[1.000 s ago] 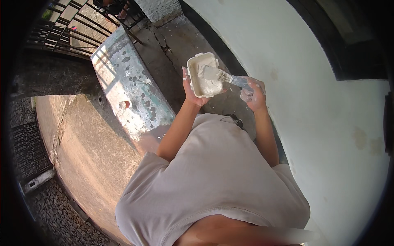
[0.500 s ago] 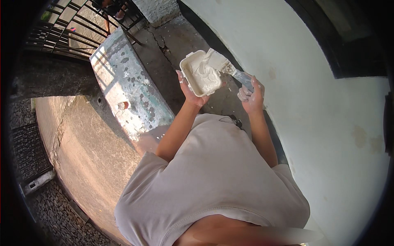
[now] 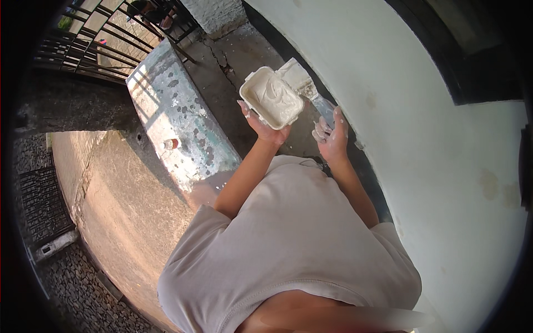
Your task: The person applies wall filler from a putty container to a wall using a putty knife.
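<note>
My left hand (image 3: pixel 265 129) holds up a cream square foam food container (image 3: pixel 247 104) from below, its fingers partly hidden under it. White filler paste (image 3: pixel 280 100) coats the inside, with a swirl across the middle. In my right hand (image 3: pixel 333 136) is the handle of a putty knife (image 3: pixel 323 107), gripped between paste-smeared fingers. Its broad blade, covered in white paste, lies beside the container's right rim; whether it touches the rim I cannot tell.
On my right runs a pale wall (image 3: pixel 400 144) with patchy stains and a dark frame (image 3: pixel 466 72). A paint-flecked ledge (image 3: pixel 189 119) on the left bears a small bottle (image 3: pixel 171 144). Beyond a metal railing (image 3: pixel 111 36), a person (image 3: pixel 151 12) is partly visible.
The putty knife has moved out of the container to its right side, leaving more of the paste exposed. My right hand has shifted slightly left and the container a little left.
</note>
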Motion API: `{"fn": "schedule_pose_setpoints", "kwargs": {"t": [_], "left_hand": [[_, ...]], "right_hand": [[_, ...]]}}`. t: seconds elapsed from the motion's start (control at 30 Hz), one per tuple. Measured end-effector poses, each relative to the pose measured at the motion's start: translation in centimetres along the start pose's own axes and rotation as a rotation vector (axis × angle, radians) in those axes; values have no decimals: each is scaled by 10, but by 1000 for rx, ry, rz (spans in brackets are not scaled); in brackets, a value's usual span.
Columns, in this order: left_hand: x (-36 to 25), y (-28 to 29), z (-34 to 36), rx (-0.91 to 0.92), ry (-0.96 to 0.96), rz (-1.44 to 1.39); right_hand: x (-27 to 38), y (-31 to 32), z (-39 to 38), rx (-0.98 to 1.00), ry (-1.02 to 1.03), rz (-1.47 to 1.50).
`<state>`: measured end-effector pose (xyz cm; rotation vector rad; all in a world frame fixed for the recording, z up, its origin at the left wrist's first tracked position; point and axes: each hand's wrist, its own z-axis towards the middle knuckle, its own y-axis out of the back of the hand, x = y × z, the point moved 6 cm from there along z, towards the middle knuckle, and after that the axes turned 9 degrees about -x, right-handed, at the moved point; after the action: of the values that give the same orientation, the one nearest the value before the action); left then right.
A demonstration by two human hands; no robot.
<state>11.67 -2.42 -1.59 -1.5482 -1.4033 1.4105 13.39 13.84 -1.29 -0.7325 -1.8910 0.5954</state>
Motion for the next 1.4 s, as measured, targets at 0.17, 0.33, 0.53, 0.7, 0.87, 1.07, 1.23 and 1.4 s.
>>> {"fn": "schedule_pose_setpoints", "kwargs": {"t": [0.17,0.33,0.53,0.7,0.87,1.07,1.23,1.4], "left_hand": [[-2,-2,-4,-15,-112,16],[-5,-9,-9,-72,-250,68],[-10,-7,-6,-76,-271,92],[-7,8,0,-53,-196,90],[-5,10,2,31,-88,104],[-2,0,-2,24,-64,118],[-1,4,-1,-17,36,118],[2,-5,2,12,136,59]], "right_hand": [[-3,-8,-8,5,-48,19],[-13,-8,-11,-75,-144,124],[-16,-7,-12,-135,-288,206],[-6,-7,-8,-7,-244,233],[19,4,2,-88,-86,204],[51,-13,-21,286,582,-655],[71,-47,-56,490,1029,-1078],[64,-40,-63,544,1078,-1241]]}}
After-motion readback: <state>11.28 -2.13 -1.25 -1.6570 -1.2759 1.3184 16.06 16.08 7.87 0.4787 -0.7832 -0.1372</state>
